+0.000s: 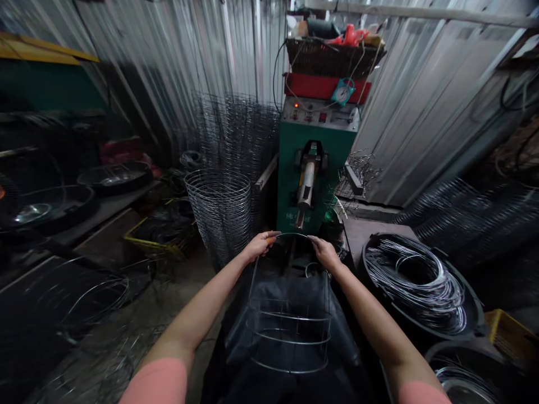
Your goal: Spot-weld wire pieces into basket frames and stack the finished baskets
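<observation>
Green welding machine [314,168] ahead, dial gauge [343,91] hanging above, woven basket [332,59] on top. Stacked wire baskets [219,216], mesh panels [236,134] left of it. Wire coils [415,286] in black tub [474,306] at right, yellow crate [509,336] beside. Corrugated metal walls [425,101] behind.

Corrugated metal walls [425,101] in dim light, a green welding machine [290,174] against them, a concrete floor [177,286] below.
</observation>
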`<action>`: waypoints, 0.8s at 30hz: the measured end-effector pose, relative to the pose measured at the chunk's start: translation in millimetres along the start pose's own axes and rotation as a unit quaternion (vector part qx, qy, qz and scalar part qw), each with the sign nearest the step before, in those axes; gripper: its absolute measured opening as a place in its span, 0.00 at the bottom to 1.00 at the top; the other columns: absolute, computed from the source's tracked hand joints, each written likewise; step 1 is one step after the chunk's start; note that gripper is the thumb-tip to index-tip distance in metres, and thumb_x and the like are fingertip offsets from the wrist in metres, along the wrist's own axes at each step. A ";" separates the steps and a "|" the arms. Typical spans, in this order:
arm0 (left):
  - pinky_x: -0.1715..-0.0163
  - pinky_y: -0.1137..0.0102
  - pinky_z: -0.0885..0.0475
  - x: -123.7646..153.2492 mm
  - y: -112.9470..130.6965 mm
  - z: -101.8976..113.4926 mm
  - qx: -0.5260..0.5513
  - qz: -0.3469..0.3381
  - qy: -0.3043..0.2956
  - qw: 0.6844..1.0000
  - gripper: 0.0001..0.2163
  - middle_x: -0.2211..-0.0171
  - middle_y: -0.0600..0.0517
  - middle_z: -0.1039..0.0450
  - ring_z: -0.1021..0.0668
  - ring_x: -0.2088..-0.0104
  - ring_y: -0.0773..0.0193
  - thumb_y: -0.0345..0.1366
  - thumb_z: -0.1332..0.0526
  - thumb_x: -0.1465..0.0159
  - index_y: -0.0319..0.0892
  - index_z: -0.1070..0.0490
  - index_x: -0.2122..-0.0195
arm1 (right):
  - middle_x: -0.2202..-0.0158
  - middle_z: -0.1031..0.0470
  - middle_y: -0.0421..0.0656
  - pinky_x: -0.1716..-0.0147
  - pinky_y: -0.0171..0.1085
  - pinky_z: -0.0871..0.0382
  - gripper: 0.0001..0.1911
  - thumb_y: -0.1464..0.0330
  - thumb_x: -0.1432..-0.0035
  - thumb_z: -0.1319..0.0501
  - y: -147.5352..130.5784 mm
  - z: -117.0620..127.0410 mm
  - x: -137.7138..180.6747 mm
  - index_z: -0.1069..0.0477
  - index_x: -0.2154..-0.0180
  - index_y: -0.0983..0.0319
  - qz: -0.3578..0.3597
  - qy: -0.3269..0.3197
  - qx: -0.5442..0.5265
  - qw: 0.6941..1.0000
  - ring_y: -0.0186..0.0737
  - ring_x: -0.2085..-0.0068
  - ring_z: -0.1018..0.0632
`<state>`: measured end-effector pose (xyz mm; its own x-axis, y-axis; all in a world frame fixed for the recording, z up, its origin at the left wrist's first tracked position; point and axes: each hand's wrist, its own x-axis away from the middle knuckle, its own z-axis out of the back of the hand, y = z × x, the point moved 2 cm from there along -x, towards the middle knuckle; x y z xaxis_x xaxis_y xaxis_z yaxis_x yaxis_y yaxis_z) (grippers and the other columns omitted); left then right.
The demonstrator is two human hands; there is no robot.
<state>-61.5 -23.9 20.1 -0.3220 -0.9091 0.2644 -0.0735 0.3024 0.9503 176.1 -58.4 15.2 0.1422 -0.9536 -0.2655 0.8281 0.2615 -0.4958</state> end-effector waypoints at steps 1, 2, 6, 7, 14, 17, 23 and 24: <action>0.90 0.80 0.52 -1.8 0.8 -0.1 -0.015 -0.012 0.000 1.000 0.15 0.85 0.58 0.38 0.41 0.89 0.76 0.28 0.38 0.48 0.42 0.26 0.58 | 0.57 0.27 0.47 0.59 0.38 0.32 0.17 0.71 0.40 0.52 -2.7 0.7 -1.1 0.33 0.52 0.60 -0.005 -0.014 0.046 0.999 0.42 0.58 0.25; 0.90 0.79 0.50 -3.6 1.5 -0.3 -0.030 -0.024 0.003 0.999 0.15 0.85 0.58 0.37 0.39 0.89 0.75 0.26 0.38 0.49 0.42 0.25 0.60 | 0.56 0.28 0.48 0.60 0.37 0.32 0.17 0.72 0.40 0.52 -5.6 1.2 -1.9 0.34 0.52 0.62 -0.014 -0.030 0.092 0.995 0.42 0.59 0.25; 0.87 0.77 0.45 -8.9 0.7 0.3 -0.098 -0.073 0.028 0.992 0.16 0.85 0.57 0.33 0.36 0.87 0.73 0.22 0.40 0.52 0.42 0.24 0.63 | 0.57 0.30 0.51 0.67 0.35 0.34 0.15 0.73 0.38 0.54 -14.1 -0.6 -2.8 0.35 0.52 0.63 -0.040 -0.077 0.216 0.973 0.43 0.63 0.25; 0.86 0.77 0.43 -9.9 -0.1 0.7 -0.117 -0.089 0.027 0.989 0.16 0.84 0.57 0.33 0.36 0.87 0.72 0.22 0.40 0.52 0.42 0.24 0.62 | 0.57 0.30 0.51 0.69 0.35 0.35 0.15 0.72 0.37 0.55 -14.4 -1.8 -2.7 0.36 0.51 0.62 -0.041 -0.082 0.232 0.968 0.43 0.64 0.24; 0.77 0.75 0.33 -14.3 0.1 2.6 -0.257 -0.229 -0.001 0.939 0.15 0.74 0.55 0.25 0.29 0.80 0.68 0.30 0.39 0.48 0.46 0.25 0.59 | 0.60 0.29 0.51 0.71 0.36 0.34 0.18 0.74 0.37 0.57 -5.8 -11.8 -5.1 0.41 0.47 0.61 -0.028 -0.104 0.292 0.950 0.46 0.64 0.23; 0.68 0.72 0.30 -17.5 3.6 1.3 -0.296 -0.276 -0.012 0.914 0.12 0.69 0.52 0.23 0.23 0.70 0.63 0.34 0.38 0.46 0.47 0.25 0.60 | 0.60 0.30 0.53 0.70 0.37 0.33 0.19 0.76 0.38 0.57 -6.8 -13.6 -6.9 0.41 0.47 0.64 -0.021 -0.122 0.297 0.947 0.47 0.64 0.23; 0.62 0.71 0.30 -29.2 0.3 -0.1 -0.432 -0.284 -0.046 0.855 0.16 0.65 0.51 0.23 0.23 0.64 0.63 0.32 0.45 0.41 0.43 0.29 0.53 | 0.59 0.30 0.50 0.68 0.36 0.32 0.26 0.78 0.41 0.56 -8.2 -13.0 -7.8 0.47 0.42 0.59 -0.032 -0.140 0.305 0.941 0.44 0.64 0.23; 0.61 0.71 0.31 -31.2 -0.7 -0.3 -0.459 -0.278 -0.051 0.842 0.16 0.64 0.50 0.23 0.23 0.63 0.63 0.31 0.46 0.40 0.42 0.30 0.51 | 0.59 0.30 0.49 0.68 0.36 0.33 0.27 0.78 0.41 0.56 -7.8 -12.1 -8.5 0.47 0.41 0.57 -0.037 -0.141 0.307 0.941 0.44 0.64 0.23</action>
<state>-51.1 4.2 11.3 -0.5607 -0.7938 -0.2357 0.5055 -0.5536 0.6619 161.8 -50.5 11.3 0.1391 -0.9900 0.0246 0.9860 0.1408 0.0889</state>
